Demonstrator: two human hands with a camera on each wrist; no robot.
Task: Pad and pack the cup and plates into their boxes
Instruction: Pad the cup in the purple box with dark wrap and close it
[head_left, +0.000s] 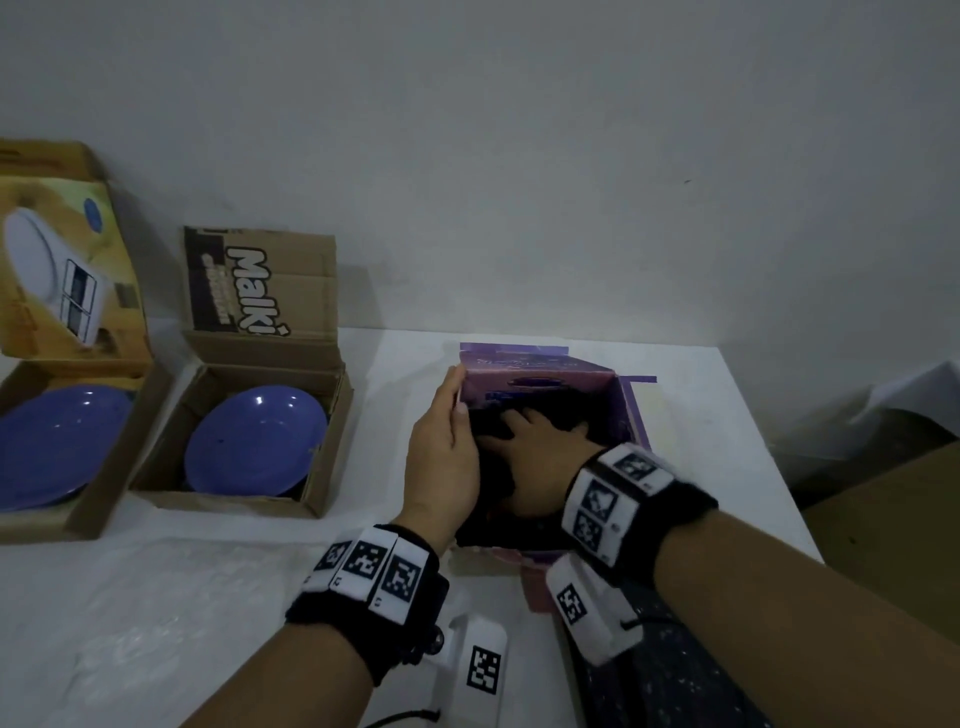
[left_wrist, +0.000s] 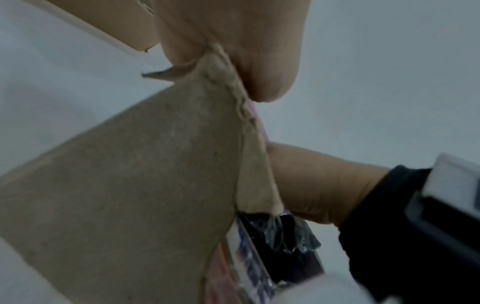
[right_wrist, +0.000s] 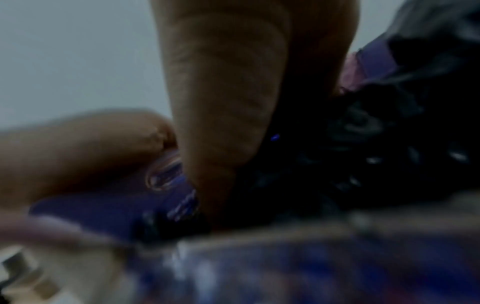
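A purple box (head_left: 540, 369) stands open in the middle of the white table (head_left: 711, 431). My left hand (head_left: 457, 395) pinches its left flap, whose brown inner side (left_wrist: 130, 185) fills the left wrist view, between thumb and fingers (left_wrist: 272, 82). My right hand (head_left: 535, 436) is inside the box, fingers spread flat on dark crinkled padding (head_left: 566, 405). The blurred right wrist view shows a finger (right_wrist: 221, 102) pushed into that padding (right_wrist: 363, 154). No cup shows clearly. Two blue plates (head_left: 254, 441) (head_left: 52, 447) lie in open cardboard boxes at the left.
The lettered cardboard box (head_left: 311, 499) and a larger printed box (head_left: 119, 467) stand side by side at the table's left, lids up against the wall. Clear bubble wrap (head_left: 156, 613) lies on the near left. A brown carton (head_left: 893, 519) sits beyond the table's right edge.
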